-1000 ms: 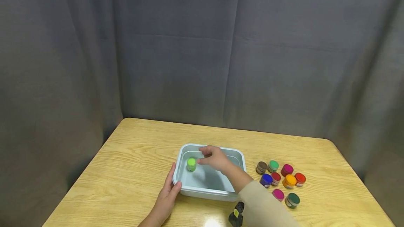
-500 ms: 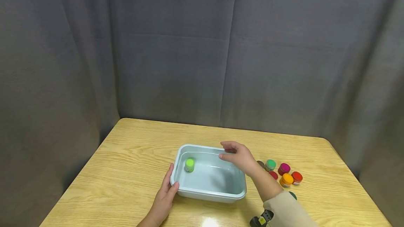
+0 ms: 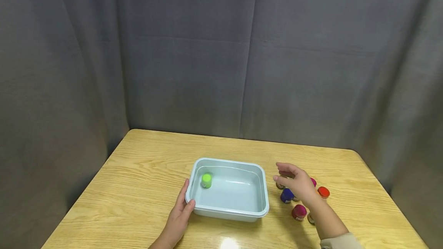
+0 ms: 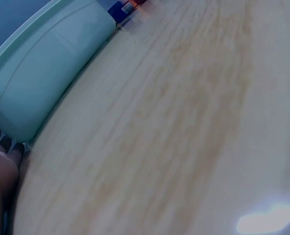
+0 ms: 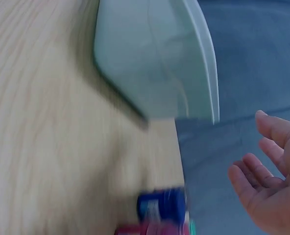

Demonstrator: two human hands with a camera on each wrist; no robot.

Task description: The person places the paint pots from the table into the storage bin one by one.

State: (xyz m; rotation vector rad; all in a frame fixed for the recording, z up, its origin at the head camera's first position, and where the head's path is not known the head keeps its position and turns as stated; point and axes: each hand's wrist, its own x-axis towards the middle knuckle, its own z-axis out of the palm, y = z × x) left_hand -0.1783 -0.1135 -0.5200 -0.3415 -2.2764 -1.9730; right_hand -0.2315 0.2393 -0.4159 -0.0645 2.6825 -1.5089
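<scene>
A pale blue-green plastic tub (image 3: 226,213) sits on the wooden table. Inside it, at the left, stands a small paint jar with a lime green lid (image 3: 206,180). My left hand (image 3: 175,218) holds the tub's near left corner, thumb at the rim and fingers along the left side. To the right of the tub, my right hand (image 3: 298,184) is in the air with nothing in it, fingers apart and gently bent. Under and around it are small paint jars, among them a blue jar (image 3: 286,195) and a magenta jar (image 3: 299,212). The right hand hides some jars.
A red-lidded jar (image 3: 323,192) stands right of the hand. A brown-toned jar (image 3: 280,185) is partly covered by the fingers. Grey curtains (image 3: 187,68) hang behind and at both sides of the wooden table (image 3: 145,164).
My right hand has moved right, out from over the tub to above the jars, holding nothing. My left hand stays on the tub, and the lime green jar stays inside.
</scene>
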